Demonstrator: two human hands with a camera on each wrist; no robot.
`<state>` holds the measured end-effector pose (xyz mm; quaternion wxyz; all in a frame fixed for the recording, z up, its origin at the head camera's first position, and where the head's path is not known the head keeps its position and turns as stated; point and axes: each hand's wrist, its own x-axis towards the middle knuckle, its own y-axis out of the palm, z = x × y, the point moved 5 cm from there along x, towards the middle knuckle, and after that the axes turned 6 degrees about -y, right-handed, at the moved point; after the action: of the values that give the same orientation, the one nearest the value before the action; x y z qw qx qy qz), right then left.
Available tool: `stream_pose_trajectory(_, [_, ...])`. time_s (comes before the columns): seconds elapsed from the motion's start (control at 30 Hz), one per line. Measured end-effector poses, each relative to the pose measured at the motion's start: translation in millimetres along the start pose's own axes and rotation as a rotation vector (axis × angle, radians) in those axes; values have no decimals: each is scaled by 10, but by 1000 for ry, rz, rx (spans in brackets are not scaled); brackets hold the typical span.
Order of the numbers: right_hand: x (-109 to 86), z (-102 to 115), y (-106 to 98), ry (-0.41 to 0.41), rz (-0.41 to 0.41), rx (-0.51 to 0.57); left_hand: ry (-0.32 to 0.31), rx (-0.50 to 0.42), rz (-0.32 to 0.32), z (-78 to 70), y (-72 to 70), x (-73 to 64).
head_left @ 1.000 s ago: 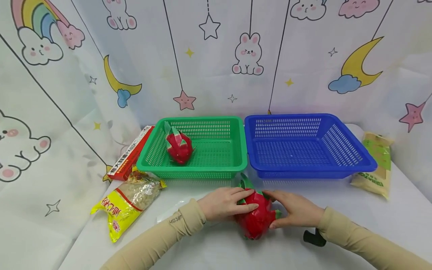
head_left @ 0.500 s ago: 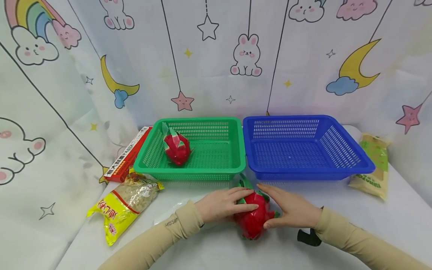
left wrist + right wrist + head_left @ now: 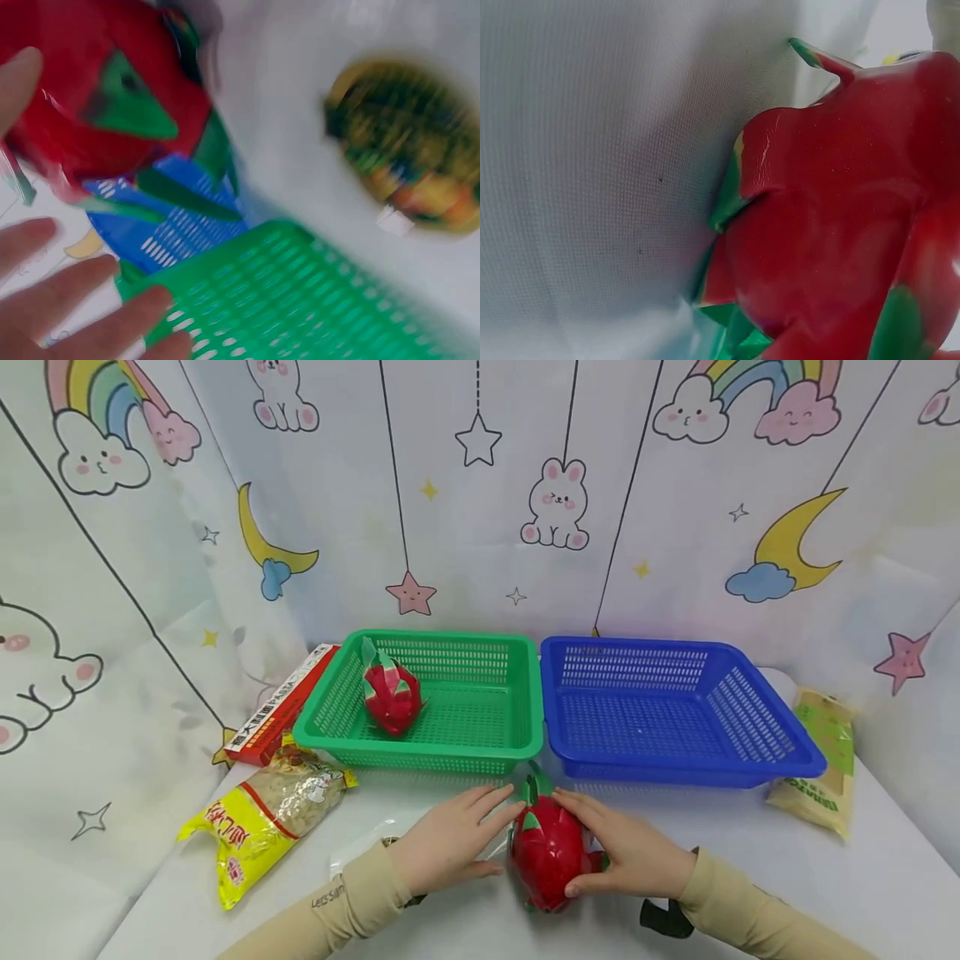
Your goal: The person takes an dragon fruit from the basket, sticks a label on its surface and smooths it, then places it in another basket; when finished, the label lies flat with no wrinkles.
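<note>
A glossy red dragon fruit [image 3: 551, 852] with green leaf tips lies on the white table in front of the baskets. My right hand [image 3: 633, 852] holds its right side, fingers over the upper part and thumb at the lower edge. On the other side is my left hand [image 3: 446, 843], fingers spread and apart from the skin in the head view. The left wrist view has those fingers [image 3: 112, 315] extended below the fruit [image 3: 90, 82]. Red skin [image 3: 840, 187] fills much of the right wrist view. A second dragon fruit [image 3: 393, 697] sits in the green basket [image 3: 420, 758].
Beside the green basket stands a blue basket [image 3: 690, 772]. To the left lie a red pasta box [image 3: 281, 706] and a yellow food bag [image 3: 262, 818]. A beige and green packet [image 3: 821, 768] lies at the right. Clear plastic packaging [image 3: 360, 852] is partly under the left forearm.
My left hand has come off the dragon fruit and moved left. The right hand has stayed on it, and the fruit has shifted slightly left and turned.
</note>
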<state>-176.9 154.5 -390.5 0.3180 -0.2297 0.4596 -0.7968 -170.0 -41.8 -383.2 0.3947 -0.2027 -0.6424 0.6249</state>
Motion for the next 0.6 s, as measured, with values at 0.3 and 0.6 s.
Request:
stream_pose_trajectory(0.3, [7,-7,37,27,25,33,-130,-40,209,-11,205,-495])
stream_pose_trajectory(0.6, [60,-16,26,0,39,60,-188,-140,275,193,321,-633])
